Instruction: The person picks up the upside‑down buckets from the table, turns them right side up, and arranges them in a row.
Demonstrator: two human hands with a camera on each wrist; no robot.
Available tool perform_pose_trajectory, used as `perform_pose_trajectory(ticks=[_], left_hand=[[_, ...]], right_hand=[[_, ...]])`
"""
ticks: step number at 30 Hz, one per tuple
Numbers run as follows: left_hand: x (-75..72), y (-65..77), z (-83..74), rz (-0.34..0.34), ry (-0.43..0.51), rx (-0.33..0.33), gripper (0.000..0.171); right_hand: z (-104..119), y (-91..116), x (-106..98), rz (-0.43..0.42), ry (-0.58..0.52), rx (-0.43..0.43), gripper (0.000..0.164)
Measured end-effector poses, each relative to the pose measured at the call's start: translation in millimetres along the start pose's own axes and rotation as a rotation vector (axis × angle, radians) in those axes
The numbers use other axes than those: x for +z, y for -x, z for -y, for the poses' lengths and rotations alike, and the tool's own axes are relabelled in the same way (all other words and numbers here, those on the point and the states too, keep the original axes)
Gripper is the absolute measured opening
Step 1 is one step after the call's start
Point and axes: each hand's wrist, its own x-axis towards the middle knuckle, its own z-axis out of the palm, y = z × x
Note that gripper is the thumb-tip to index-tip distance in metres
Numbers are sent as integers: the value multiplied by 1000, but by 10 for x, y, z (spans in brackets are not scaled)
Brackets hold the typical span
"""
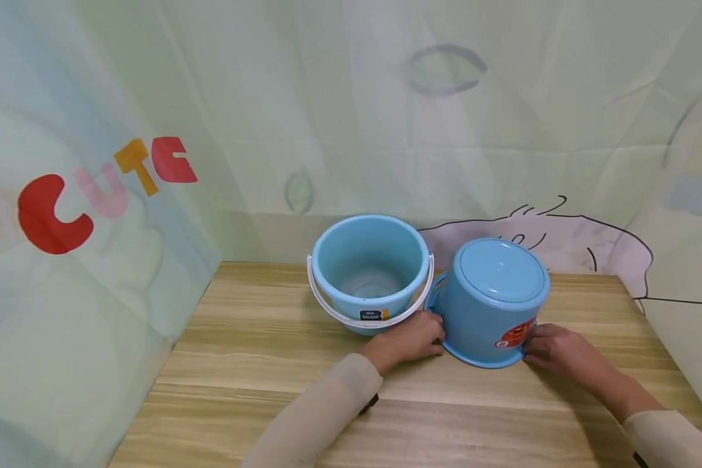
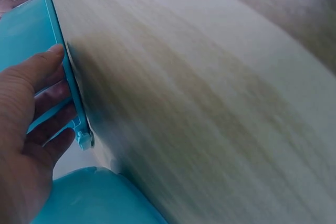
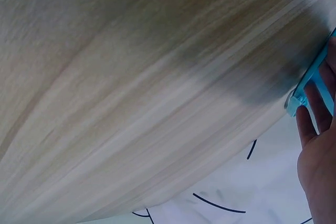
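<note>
I see left hand (image 1: 412, 336) and right hand (image 1: 558, 354), half-curled, holding overturned bucket (image 1: 480, 318) low down — upright bucket (image 1: 368, 244) just left, inside bottom showing

Upturned bucket (image 1: 474, 322): smooth glossy plastic | upright bucket (image 1: 370, 257): smooth plastic | tabletop (image 1: 257, 364): wood-grained | backdrop (image 1: 327, 97): creased, matt, probably cloth

Pale green creased walls (image 1: 269, 84) with colourful "CUTE" lettering (image 1: 112, 207), behind and beside a wood-grain tabletop (image 1: 240, 351)
</note>
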Motion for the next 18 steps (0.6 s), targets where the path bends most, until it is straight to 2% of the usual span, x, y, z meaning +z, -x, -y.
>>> perform_pose_trajectory(ticks=[4, 12, 18], left_hand=[[14, -14, -4, -6, -40, -13, 8], [111, -25, -13, -56, -73, -36, 10], [158, -36, -15, -81, -97, -40, 11]], right_hand=[[-3, -26, 9, -14, 19, -20, 33], [8, -66, 0, 36, 18, 8, 35], [9, -50, 10, 29, 33, 18, 34]])
